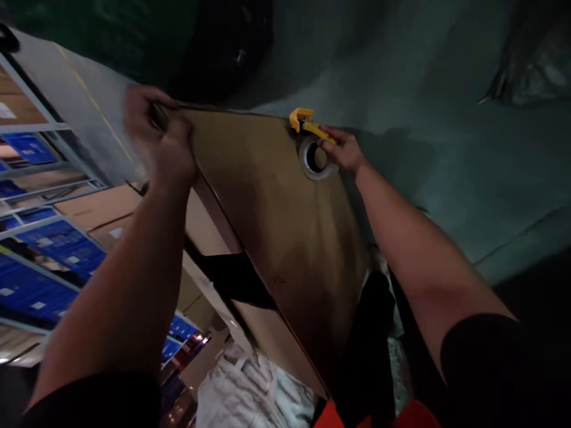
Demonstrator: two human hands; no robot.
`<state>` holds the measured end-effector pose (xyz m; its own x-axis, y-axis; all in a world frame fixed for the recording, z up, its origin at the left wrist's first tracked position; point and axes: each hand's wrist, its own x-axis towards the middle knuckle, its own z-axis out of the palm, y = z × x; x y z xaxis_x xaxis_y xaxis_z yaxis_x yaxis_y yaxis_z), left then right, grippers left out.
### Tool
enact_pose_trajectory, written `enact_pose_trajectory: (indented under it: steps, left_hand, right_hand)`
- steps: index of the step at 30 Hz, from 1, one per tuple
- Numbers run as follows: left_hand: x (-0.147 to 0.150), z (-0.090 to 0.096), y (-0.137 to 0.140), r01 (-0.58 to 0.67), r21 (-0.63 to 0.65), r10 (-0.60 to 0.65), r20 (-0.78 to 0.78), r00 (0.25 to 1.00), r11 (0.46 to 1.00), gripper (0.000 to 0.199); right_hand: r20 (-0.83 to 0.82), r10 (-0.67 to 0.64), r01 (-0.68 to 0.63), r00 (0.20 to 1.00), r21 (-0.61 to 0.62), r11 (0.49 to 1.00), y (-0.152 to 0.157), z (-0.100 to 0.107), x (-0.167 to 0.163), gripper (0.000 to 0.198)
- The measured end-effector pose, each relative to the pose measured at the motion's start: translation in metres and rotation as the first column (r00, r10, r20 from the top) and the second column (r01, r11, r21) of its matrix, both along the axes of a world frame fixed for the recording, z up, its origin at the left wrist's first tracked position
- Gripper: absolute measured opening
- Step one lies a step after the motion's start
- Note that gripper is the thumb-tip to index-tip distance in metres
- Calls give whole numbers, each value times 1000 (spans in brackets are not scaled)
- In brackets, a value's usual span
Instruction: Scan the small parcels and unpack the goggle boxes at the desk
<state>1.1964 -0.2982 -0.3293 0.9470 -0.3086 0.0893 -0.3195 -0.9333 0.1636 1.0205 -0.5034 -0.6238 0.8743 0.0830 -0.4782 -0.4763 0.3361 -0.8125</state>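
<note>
A large brown cardboard box (272,196) lies tilted in front of me, its long side running down toward my body. My left hand (163,139), a little blurred, is curled round the far left corner of the box. In my right hand (343,148) is a yellow tape dispenser (319,132) that carries a roll of clear tape (314,159). Its yellow head rests at or just above the far right part of the box; contact cannot be made out. A black band or opening (236,279) shows on the box's left side.
Shelving with blue bins (49,261) and cartons stands along the left. White sacks (241,386) lie below the box. Grey floor (423,101) stretches to the right, with a plastic-wrapped bundle (535,71) at the far right. A dark green and black shape (178,41) stands at the top.
</note>
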Motion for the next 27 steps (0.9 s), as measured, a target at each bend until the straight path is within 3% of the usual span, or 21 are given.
enact_pose_trajectory:
  steps: [3,8,11,14,19,24,27]
  left_hand:
    - [14,-2,-3,-36,-83,40,49,998,996,28]
    - [-11,0,1,-113,-20,114,13,993,993,34]
    - [-19,-7,7,-132,-77,140,113,984,988,24]
    - [-12,-14,9,-115,-130,129,105,986,985,26]
    - [2,-18,3,-141,-172,162,111,981,975,34]
    - [-1,-25,7,-93,-121,106,106,989,988,36]
    - [-2,-13,15,-96,126,86,84,993,987,29]
  right_hand:
    - [-25,-34,34,999,-9,999,-4,0,0,77]
    - [-30,-16,15,999,-8,1000,-27,9,-46,66]
    - [-46,19,-20,999,-25,999,-50,18,-111,61]
    - [-174,84,-94,981,-46,995,-78,26,-197,62]
    - [-345,-20,-5,938,-74,997,-108,33,-346,62]
    - [-417,-114,122,902,-8,992,-83,50,-451,64]
    - [-426,-153,195,891,56,979,-57,56,-479,68]
